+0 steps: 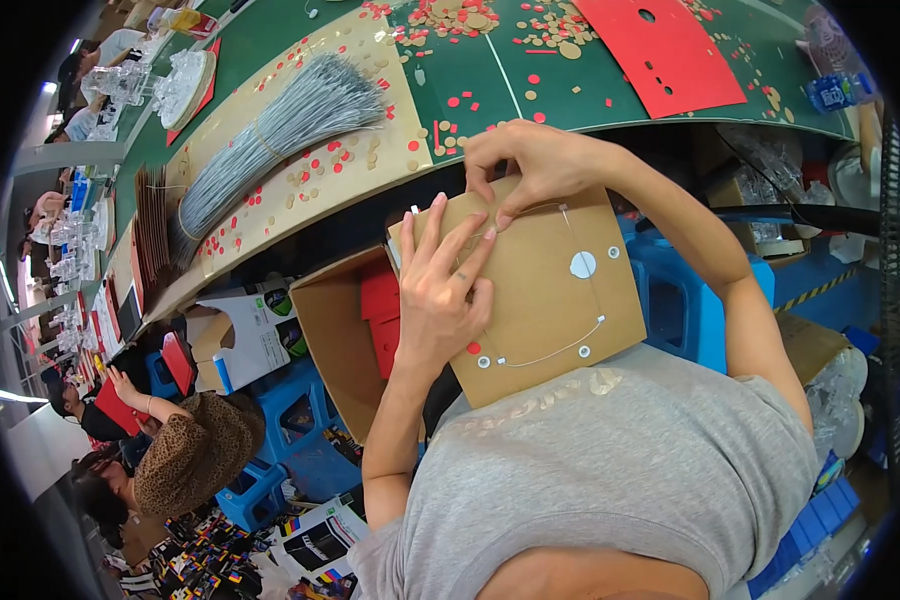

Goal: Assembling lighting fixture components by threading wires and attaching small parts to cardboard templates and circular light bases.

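Note:
A brown cardboard panel (pixel 540 300) leans on my lap, its far edge close to the table. Along its face runs a thin pale wire (pixel 560 352), passing small white clips, and several white ring-shaped pieces sit near the panel's edges. My left hand (pixel 440 300) lies on the panel's left part, fingers stretched out, with two fingertips near the right hand's. At the panel's far edge my right hand (pixel 540 165) pinches with thumb and forefinger. The wire leads into that pinch; its end is hidden by the fingers.
A bundle of grey wires (pixel 280 140) lies on the green table (pixel 480 80), among red and tan cutout bits. A red perforated sheet (pixel 665 55) is farther right. An open cardboard box (pixel 340 330) stands left of me, blue stools (pixel 680 300) nearby. Other people sit at left.

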### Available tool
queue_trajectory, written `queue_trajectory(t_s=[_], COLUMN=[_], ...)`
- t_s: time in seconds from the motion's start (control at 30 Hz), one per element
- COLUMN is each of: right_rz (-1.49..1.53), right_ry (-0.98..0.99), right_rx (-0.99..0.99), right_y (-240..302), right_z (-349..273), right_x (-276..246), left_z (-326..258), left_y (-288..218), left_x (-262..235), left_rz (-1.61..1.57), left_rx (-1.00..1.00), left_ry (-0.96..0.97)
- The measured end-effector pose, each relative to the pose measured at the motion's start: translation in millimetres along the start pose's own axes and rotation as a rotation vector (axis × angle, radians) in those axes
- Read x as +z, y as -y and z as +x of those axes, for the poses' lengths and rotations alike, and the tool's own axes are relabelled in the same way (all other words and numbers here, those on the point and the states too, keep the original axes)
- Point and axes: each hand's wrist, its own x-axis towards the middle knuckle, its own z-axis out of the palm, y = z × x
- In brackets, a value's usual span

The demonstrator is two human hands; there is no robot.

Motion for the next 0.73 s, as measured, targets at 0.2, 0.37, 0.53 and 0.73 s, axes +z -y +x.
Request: queue_trajectory(t_s=[0.2, 0.37, 0.53, 0.73], right_rz=[0.045, -0.1, 0.148, -0.187], right_ry=[0.387, 0.325, -0.568, -0.149], right_rx=[0.375, 0.211, 0.25, 0.543], right_y=[3, 7, -5, -55], right_z=[25, 10, -100, -159], right_x=[-13, -24, -34, 65], left_z=[2, 5, -5, 4], left_y=[-7, -4, 5, 11], left_x=[4, 2, 3, 3], left_rz=[-0.04, 0.001, -0.048, -0.218], left_rx=[-0.016, -0.025, -0.086, -0.127], left_ry=[0.012, -0.012, -0.134, -0.226])
